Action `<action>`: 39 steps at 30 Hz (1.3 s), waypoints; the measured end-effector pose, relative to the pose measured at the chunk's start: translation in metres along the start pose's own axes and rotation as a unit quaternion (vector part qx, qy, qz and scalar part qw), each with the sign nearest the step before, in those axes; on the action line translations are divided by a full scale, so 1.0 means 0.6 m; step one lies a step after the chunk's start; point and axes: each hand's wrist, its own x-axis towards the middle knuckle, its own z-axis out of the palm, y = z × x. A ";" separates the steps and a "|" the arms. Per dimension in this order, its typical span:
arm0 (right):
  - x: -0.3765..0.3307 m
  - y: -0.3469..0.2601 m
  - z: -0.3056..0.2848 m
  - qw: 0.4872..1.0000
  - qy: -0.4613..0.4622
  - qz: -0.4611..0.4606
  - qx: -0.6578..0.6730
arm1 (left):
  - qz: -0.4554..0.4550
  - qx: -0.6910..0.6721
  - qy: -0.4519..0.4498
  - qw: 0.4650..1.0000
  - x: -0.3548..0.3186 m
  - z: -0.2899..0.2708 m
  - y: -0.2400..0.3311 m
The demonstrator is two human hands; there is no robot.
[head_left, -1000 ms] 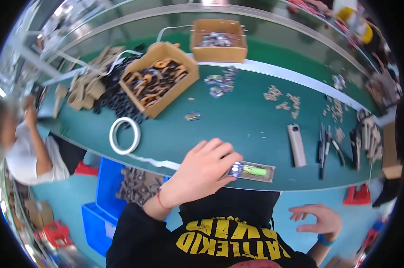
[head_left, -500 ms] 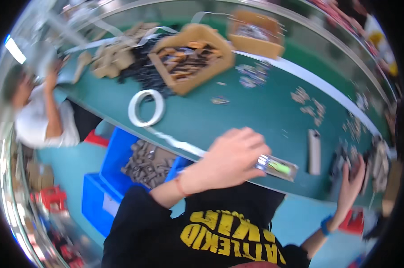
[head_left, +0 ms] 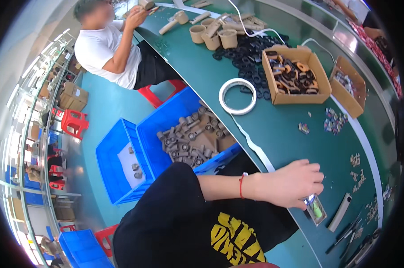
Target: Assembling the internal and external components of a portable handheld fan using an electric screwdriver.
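At the table's near edge, my left hand lies palm down with its fingers bent round one end of a small rectangular metal-edged case. A bright green piece shows inside the case, and a shiny part lies under my fingertips. The case rests on the green table. Just right of it lies a long beige bar-shaped piece. My right hand is out of view.
A roll of white tape has its loose strip along the table edge. Beyond stand cardboard boxes of black and orange parts and small metallic parts. Blue bins hold grey-brown fittings. A co-worker sits far left.
The view has swung left, so the bins and co-worker show more fully. My right hand has gone out of the picture. My left hand stays at the small case.
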 end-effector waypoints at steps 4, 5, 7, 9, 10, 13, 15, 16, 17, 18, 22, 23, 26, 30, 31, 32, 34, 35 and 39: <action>0.008 0.042 -0.038 0.999 0.022 0.012 0.028 | -0.012 -0.006 -0.027 1.000 0.000 0.003 0.001; -0.001 0.048 -0.061 0.999 0.036 0.020 0.025 | -0.010 0.000 -0.031 0.999 0.005 -0.001 -0.001; -0.048 0.047 -0.140 0.997 0.064 0.049 0.000 | -0.012 -0.002 -0.053 0.999 0.009 -0.012 0.010; -0.096 -0.013 -0.174 0.975 0.071 0.139 -0.160 | -0.014 0.002 -0.059 0.998 0.005 -0.019 0.012; -0.106 -0.022 -0.148 0.976 0.102 0.115 -0.155 | -0.009 0.000 -0.066 0.998 0.009 -0.019 0.011; -0.080 -0.060 -0.090 0.978 0.122 0.074 -0.152 | -0.037 0.009 -0.068 0.997 0.005 -0.028 0.018; -0.078 -0.046 -0.107 0.949 0.084 0.023 -0.304 | -0.030 0.002 -0.066 0.997 0.010 -0.025 0.010; -0.079 -0.030 -0.125 0.953 0.073 0.043 -0.292 | -0.028 -0.001 -0.073 0.997 0.012 -0.024 0.008; -0.078 -0.019 -0.139 0.957 0.063 0.061 -0.277 | -0.022 -0.001 -0.078 0.997 0.017 -0.025 0.007; -0.063 -0.048 -0.139 0.954 0.030 0.086 -0.286 | -0.024 0.003 -0.074 0.997 0.017 -0.024 0.009; -0.037 -0.014 -0.178 0.969 0.040 0.102 -0.223 | -0.034 -0.007 -0.057 0.998 0.019 -0.017 0.009; -0.039 -0.008 -0.188 0.976 0.089 0.113 -0.162 | -0.042 -0.002 -0.069 0.997 0.019 -0.018 0.011; -0.033 -0.072 -0.237 0.972 0.221 0.076 -0.034 | -0.048 -0.002 -0.068 0.997 0.016 -0.020 0.010; -0.040 -0.169 -0.274 0.953 0.227 -0.004 0.201 | -0.046 -0.012 -0.081 0.996 0.020 -0.023 0.009; -0.039 -0.218 -0.249 0.934 0.145 -0.056 0.321 | -0.047 -0.012 -0.078 0.996 0.022 -0.024 0.009; -0.040 -0.252 -0.223 0.893 0.060 -0.108 0.433 | -0.049 -0.014 -0.074 0.996 0.020 -0.020 0.006; -0.030 -0.287 -0.171 0.876 0.141 -0.044 0.460 | -0.056 -0.018 -0.071 0.996 0.018 -0.021 0.008; -0.024 -0.314 -0.126 0.830 0.066 -0.043 0.552 | -0.058 -0.025 -0.062 0.996 0.020 -0.020 0.005; -0.002 -0.315 -0.024 0.784 -0.085 -0.149 0.597 | -0.069 -0.021 -0.065 0.995 0.027 -0.025 0.013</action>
